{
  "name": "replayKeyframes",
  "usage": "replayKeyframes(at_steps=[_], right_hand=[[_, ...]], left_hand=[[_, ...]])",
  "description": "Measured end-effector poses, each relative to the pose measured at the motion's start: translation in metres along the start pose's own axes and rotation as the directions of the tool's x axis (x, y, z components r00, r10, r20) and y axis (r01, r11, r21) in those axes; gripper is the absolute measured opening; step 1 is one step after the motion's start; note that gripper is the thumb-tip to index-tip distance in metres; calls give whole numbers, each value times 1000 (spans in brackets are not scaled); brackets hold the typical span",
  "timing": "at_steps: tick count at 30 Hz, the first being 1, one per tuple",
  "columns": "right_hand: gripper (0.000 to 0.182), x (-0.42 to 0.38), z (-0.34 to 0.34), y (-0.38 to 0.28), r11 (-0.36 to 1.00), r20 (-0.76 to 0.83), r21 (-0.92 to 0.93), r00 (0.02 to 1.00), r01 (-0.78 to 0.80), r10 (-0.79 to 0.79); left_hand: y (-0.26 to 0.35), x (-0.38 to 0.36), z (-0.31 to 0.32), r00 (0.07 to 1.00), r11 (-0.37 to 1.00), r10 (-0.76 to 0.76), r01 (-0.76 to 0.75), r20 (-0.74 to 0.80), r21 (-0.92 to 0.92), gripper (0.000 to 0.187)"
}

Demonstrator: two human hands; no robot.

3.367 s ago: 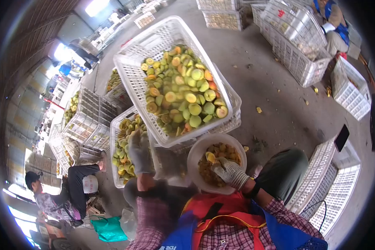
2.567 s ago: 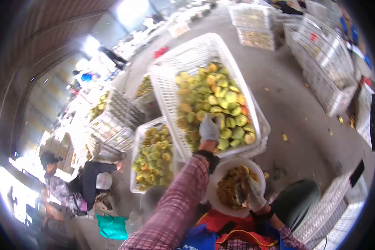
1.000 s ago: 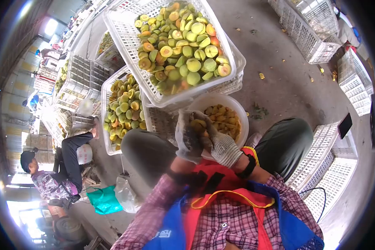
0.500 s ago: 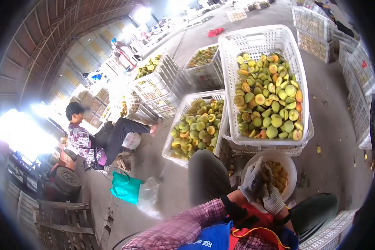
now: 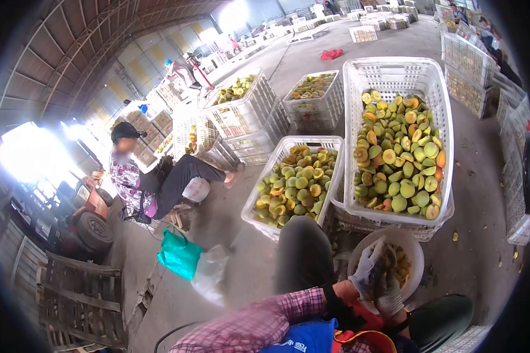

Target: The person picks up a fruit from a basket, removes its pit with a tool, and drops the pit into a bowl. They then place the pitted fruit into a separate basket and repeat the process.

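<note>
My left hand (image 5: 367, 272), in a dirty pale glove, is closed over the rim of a white bucket (image 5: 416, 259). My right hand (image 5: 388, 298), gloved too, meets it from below with its fingers bent. Whatever lies between them is hidden by the stained gloves. Small yellow-orange pieces (image 5: 403, 266) fill part of the bucket. Just beyond it a large white crate (image 5: 397, 63) is tilted towards me, holding green and orange fruit halves (image 5: 399, 156). To its left, a lower crate (image 5: 259, 219) is heaped with similar cut fruit (image 5: 297, 183).
A teal bag (image 5: 179, 253) and a clear plastic bag (image 5: 211, 273) lie on the floor to my left. Beyond them sits another person (image 5: 132, 182). Stacked fruit crates (image 5: 247, 126) stand ahead, more crates (image 5: 468, 70) at right. A wooden pallet (image 5: 79, 300) is at lower left.
The whole view has shifted, so the crates and bucket now appear farther right and lower. My hands stay together over the bucket, with only slight finger movement.
</note>
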State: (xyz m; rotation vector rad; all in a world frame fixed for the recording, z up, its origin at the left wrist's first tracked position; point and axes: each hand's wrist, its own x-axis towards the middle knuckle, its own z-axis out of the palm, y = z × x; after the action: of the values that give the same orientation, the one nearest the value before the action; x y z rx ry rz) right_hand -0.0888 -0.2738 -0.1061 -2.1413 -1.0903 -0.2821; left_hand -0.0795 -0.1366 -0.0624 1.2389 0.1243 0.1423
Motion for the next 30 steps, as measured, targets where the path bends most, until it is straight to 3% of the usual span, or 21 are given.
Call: replayKeyframes(at_steps=[1, 2, 3, 5, 7, 8, 9, 10, 11, 12, 14, 15, 17, 18, 20, 22, 24, 26, 27, 29, 30], right_hand=[[57, -2, 6, 7, 975, 66, 219, 998, -32, 18], [57, -3, 10, 13, 902, 133, 426, 991, -75, 20], [57, -4, 10, 17, 900, 131, 430, 991, -74, 19], [51, -7, 7, 28, 922, 204, 370, 958, 115, -202], [45, -30, 19, 55, 934, 252, 349, 953, 70, -166], [39, -28, 17, 54, 947, 299, 320, 946, 23, -124], [39, -27, 14, 49, 947, 302, 319, 945, 25, -126], [36, -12, -3, 24, 816, 306, 513, 945, -266, 116], [33, -4, -13, 12, 562, 362, 662, 868, -496, 340], [33, -5, -12, 13, 563, 363, 660, 868, -497, 340], [35, -4, -5, 15, 884, 150, 281, 927, -374, 345], [35, -1, -2, 13, 882, 151, 287, 927, -374, 343], [38, 7, 2, 8, 776, 68, 464, 891, -427, 449], [38, 8, 4, 10, 780, 69, 462, 894, -422, 443], [41, 3, 14, 12, 803, 47, 390, 881, -450, 471], [44, -7, 36, 24, 834, 57, 377, 909, -403, 413], [48, -16, 48, 31, 863, 60, 367, 935, -347, 350], [59, -16, 49, 29, 962, 104, 236, 987, -141, 120], [59, -12, 38, 26, 962, 102, 238, 989, -132, 111], [68, 4, -5, 3, 997, 413, 77, 910, 0, -32], [68, 0, -1, 7, 997, 413, 81, 910, 4, -37]], left_hand=[[4, 0, -3, 939, 929, -326, 339, 107, -148, 31], [5, 1, 1, 940, 930, -325, 337, 106, -145, 31], [5, 0, 8, 945, 939, -319, 326, 72, -111, 35], [0, 1, 13, 949, 946, -314, 315, 31, -78, 42], [-9, 3, 11, 941, 898, -328, 337, 80, -282, 44], [-21, 10, 5, 943, 900, -324, 333, 78, -283, 44], [-33, 18, -4, 941, 868, -338, 315, 10, -385, 44], [-42, 23, -9, 932, 827, -358, 290, -54, -482, 45], [37, 12, 10, 858, 771, -514, 450, -23, -450, 41], [33, 14, 6, 858, 771, -513, 449, -23, -452, 41], [15, 25, -15, 970, 911, -217, 161, -109, -381, 40], [0, 27, -27, 993, 996, 82, -79, -85, 31, 41], [-7, 16, -21, 995, 999, 15, -10, -96, 54, 42], [-13, 12, -16, 994, 996, -48, 55, -100, 69, 42], [-42, 9, -14, 997, 991, -32, 40, -71, 125, 44], [-58, 8, -6, 960, 958, 230, -194, -162, 209, 27], [-50, 9, -5, 958, 968, 227, -202, -175, 152, 35], [-6, 1, 4, 982, 980, -171, 161, -79, -119, 40], [-2, 1, 4, 983, 981, -164, 153, -83, -116, 40], [3, -2, 2, 961, 953, -275, 267, -38, -140, 43], [2, -3, 1, 961, 955, -272, 264, -43, -138, 43]])
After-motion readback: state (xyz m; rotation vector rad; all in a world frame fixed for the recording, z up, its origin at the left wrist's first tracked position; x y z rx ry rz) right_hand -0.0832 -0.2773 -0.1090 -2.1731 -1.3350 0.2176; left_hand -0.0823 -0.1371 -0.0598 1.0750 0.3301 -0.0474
